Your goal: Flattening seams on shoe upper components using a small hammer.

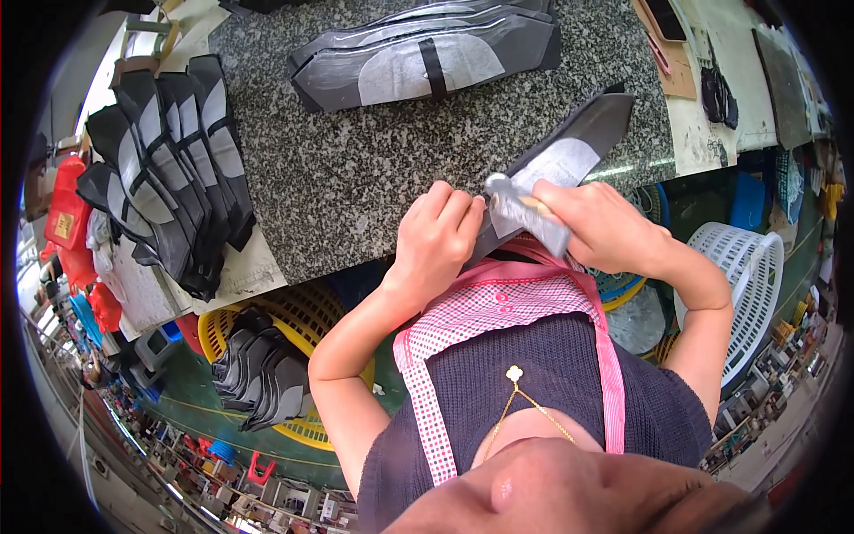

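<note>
My left hand point(436, 233) is curled shut, fingertips pinching the near end of a long dark piece point(569, 147) w/ a pale grey patch. The piece runs from my hands up and to the right, its far end lying on the speckled granite surface point(356, 169), near end hanging off the surface edge by my chest.

My right hand point(605, 227) is closed round a small hammer point(525, 209), grip tight on the handle; the metal head sits just left of my knuckles, touching the piece near where the left fingers hold it. Both hands are just beside each other at the surface's front edge.

At the back of the surface lies a stack point(427, 53) of the same dark pieces w/ pale patches, well apart from my hands. To the left, another batch point(169, 160) is fanned out over a light cloth at the surface's left edge. Below that, a yellow basket point(311, 311) holds more dark pieces. On my right, below the surface, stands a white basket point(752, 285); can't tell what's in it.

I'm wearing a pink checked apron point(498, 307) over a dark knit top.
</note>
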Demonstrator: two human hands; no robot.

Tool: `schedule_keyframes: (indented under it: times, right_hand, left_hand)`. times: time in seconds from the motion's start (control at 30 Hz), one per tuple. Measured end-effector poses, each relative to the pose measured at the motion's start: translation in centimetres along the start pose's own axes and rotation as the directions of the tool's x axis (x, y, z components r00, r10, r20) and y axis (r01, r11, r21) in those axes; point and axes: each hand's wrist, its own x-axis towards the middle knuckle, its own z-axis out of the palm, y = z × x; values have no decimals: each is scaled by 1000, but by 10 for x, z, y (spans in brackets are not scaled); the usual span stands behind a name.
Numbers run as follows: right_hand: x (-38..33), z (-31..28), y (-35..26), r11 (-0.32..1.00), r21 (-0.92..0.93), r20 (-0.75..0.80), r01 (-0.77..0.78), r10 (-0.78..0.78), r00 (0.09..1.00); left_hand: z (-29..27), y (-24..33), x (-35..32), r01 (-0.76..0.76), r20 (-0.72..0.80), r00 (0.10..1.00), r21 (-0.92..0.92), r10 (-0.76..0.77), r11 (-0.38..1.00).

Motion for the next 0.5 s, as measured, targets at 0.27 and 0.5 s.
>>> schedule_keyframes:
  times: [0.27,0.5]
  right_hand:
    - [-16,-10,12,956,244,-287,-162,230,930]
    - [-11,-12,26,983,174,-311,-61,113,944]
  left_hand:
    - [29,-7,44,5,-129,991,-117,-20,993]
    - [7,-13,57,188,110,980,-236,-166,953]
